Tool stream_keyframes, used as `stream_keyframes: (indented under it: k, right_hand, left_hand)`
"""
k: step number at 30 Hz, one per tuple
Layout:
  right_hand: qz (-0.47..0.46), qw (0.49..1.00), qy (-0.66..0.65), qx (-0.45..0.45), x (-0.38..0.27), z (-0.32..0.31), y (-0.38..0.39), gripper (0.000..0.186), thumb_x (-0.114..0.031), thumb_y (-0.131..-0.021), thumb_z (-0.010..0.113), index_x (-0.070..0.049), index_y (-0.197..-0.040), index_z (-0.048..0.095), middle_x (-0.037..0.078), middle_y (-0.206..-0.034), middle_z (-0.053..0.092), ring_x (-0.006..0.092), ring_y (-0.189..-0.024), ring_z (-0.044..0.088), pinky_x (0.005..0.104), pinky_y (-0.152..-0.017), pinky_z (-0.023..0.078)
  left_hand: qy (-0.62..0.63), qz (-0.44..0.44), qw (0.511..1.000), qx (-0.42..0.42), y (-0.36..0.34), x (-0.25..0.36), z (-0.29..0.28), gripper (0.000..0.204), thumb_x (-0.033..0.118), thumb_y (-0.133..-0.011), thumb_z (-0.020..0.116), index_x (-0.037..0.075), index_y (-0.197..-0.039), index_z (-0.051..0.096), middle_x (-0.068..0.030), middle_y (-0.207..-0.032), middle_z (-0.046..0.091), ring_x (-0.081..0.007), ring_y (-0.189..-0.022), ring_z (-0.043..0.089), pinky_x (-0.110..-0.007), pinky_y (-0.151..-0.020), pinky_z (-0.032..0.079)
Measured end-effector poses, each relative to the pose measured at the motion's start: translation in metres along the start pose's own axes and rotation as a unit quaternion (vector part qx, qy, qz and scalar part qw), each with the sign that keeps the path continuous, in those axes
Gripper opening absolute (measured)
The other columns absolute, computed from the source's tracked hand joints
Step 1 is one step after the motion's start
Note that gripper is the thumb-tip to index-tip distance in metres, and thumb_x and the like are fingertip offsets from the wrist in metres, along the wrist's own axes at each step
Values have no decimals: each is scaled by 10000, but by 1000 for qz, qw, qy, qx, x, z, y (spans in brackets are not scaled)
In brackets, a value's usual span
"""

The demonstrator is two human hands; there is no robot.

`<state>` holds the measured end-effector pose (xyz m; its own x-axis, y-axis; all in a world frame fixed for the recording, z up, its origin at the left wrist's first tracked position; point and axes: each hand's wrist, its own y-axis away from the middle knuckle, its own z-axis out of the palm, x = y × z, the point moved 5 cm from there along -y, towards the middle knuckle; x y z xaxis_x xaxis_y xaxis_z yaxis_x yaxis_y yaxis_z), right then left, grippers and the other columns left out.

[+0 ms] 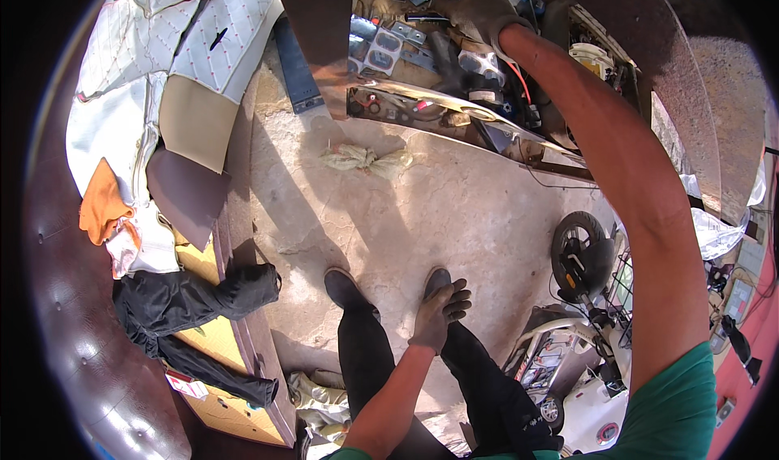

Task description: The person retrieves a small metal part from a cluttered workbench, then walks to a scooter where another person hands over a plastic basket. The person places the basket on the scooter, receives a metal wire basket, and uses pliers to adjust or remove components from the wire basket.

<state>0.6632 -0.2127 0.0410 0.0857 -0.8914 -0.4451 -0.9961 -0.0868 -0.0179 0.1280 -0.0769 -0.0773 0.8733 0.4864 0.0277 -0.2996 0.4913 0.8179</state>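
Observation:
My right hand, in a dark grey glove, reaches over an open drawer full of loose parts at the far side. Its fingers are spread just above the contents, and nothing shows between them. By its fingertips lies a short black cylinder. Metal plates with round openings rest to the left of the hand, near a dark bent part. Low in front of my legs hangs my left hand, also gloved, with fingers loosely bent and apart. It holds nothing.
At left, a wooden bench or table carries black trousers, an orange cloth and quilted white covers. A small wheeled vehicle stands at right. A knotted pale cloth lies on the floor before the drawer.

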Motion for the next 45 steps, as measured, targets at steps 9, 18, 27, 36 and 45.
stream_keyframes:
  k: [9, 18, 27, 36, 45]
  right_hand:
    - [11, 988, -138, 71, -19, -29, 29, 282, -330, -910, 754, -86, -1050, 737, 103, -1011, 730, 230, -944, 665, 407, -834, 519]
    - [138, 837, -519, -99, -49, -66, 147, 331, -204, -1056, 495, -41, -1298, 651, 32, -901, 713, 148, -799, 686, 310, -676, 542]
    - [259, 758, -563, -204, -59, -45, 295, 343, -122, -1056, 532, 25, -1362, 581, 135, -1159, 730, 195, -925, 724, 301, -739, 585]
    - [154, 914, -203, -314, -32, 36, 428, 336, -179, -996, 580, -85, -1313, 640, 153, -1138, 708, 303, -964, 735, 401, -814, 595]
    - [32, 946, -80, -313, -72, 49, 512, 578, -198, -831, 693, -8, -1349, 520, 212, -1083, 650, 387, -722, 725, 461, -660, 606]
  left_hand:
    - [-12, -3, 1000, 7, 0, 0, -2, 574, 471, -960, 641, 37, -1337, 634, -91, -1158, 706, -208, -1003, 666, -382, -912, 493]
    - [-18, -4, 1000, 16, 0, 1, -2, 594, 479, -962, 627, 16, -1334, 632, -109, -1184, 702, -218, -1022, 658, -396, -947, 496]
    - [-26, -5, 1000, 17, -3, -5, -2, 609, 496, -954, 636, 25, -1340, 629, -103, -1189, 700, -217, -1038, 656, -390, -944, 504]
    - [109, 92, 989, -48, 0, 1, 10, 705, 573, -996, 569, 31, -1447, 543, -93, -1300, 627, -197, -1157, 590, -365, -983, 456]
    - [173, 57, 983, -29, -3, -17, 6, 619, 467, -1079, 430, -48, -1384, 588, -198, -1269, 660, -333, -1166, 620, -478, -1102, 469]
